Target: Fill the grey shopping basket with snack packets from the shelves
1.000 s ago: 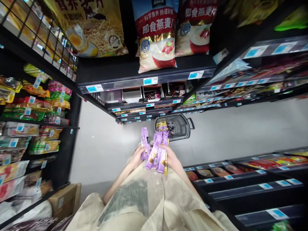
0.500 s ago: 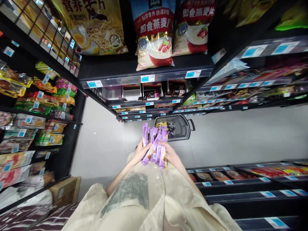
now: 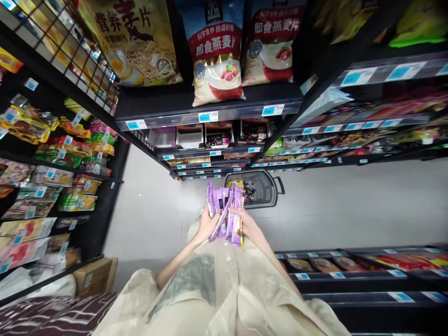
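— Head view: what in the hands?

— A bundle of purple snack packets [image 3: 226,213], slim and flat, glossy film with a yellow edge on the rightmost one. Held in front of the torso, over the cream shirt [image 3: 224,298].

— Grip?

— Left hand [image 3: 207,227] wrapped around the left side of the bundle, fingers curled on the wrappers, thumb across the front. Right hand [image 3: 249,225] clasped on the right side, fingers closed over the lower half. Both grasping, neither released.

— Long axis of the packets?

— Pointing away from the body, toward the shelves ahead, slightly fanned at the far ends. Near ends tucked into the palms, far ends free and sticking out beyond the fingertips.

— Beyond those free ends?

— A dark grey plastic basket [image 3: 268,189] on the floor, oval, slatted walls, a loop handle at its right end, some wrapped items already inside. Directly past the packet tips, a little to the right, so nearer the right hand than the left.

— Surroundings?

— Pale, smooth floor [image 3: 336,205]. Black metal shelving on three sides with blue price tags [image 3: 269,110] along the edges. Large oat bags [image 3: 217,56] on the top shelf ahead, shiny, red, blue and gold, pillow-shaped. Crinkly snack bags [image 3: 52,154] in rows at left; flat trays at lower right. A brown cardboard box [image 3: 94,275] at the foot of the left shelves.

— Contents of the basket in detail?

— Too small to tell.
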`<state>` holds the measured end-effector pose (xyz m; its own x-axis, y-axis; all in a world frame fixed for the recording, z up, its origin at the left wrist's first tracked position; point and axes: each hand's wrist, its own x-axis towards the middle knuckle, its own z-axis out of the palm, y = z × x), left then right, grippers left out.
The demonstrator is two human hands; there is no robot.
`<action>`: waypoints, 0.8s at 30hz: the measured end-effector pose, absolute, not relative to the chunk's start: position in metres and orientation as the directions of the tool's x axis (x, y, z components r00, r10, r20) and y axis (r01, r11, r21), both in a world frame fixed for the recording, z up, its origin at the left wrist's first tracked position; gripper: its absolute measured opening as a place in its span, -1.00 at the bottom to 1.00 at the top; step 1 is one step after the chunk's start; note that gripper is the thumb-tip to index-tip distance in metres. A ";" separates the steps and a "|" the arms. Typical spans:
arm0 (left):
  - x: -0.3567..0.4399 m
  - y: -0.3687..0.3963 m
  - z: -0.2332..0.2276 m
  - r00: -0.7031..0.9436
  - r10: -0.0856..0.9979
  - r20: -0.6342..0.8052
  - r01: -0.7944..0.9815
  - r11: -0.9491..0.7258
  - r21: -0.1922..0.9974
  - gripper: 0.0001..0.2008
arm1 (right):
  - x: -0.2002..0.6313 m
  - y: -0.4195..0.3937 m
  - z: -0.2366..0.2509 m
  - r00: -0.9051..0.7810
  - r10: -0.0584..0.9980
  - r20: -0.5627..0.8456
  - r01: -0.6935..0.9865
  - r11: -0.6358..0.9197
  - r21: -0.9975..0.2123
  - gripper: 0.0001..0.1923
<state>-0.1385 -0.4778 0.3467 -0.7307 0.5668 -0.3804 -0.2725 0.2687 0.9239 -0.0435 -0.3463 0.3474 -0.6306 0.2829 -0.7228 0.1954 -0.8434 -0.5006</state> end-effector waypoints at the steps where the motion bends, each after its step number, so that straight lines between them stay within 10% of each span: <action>1: -0.136 -0.477 0.345 -0.728 0.576 -0.372 -0.262 0.268 0.927 -0.61 | -0.042 -0.346 0.347 -0.628 0.292 -0.721 0.184 -0.844 -0.503 -0.51; 14: -0.133 -0.466 0.330 -0.566 0.684 -0.460 -0.380 0.279 0.882 -0.47 | -0.026 -0.336 0.340 -0.620 0.343 -0.705 0.090 -0.862 -0.498 -0.46; 24: -0.135 -0.461 0.335 -0.631 0.553 -0.544 -0.508 0.236 0.828 -0.59 | -0.023 -0.322 0.327 -0.569 0.314 -0.760 0.085 -0.897 -0.434 -0.55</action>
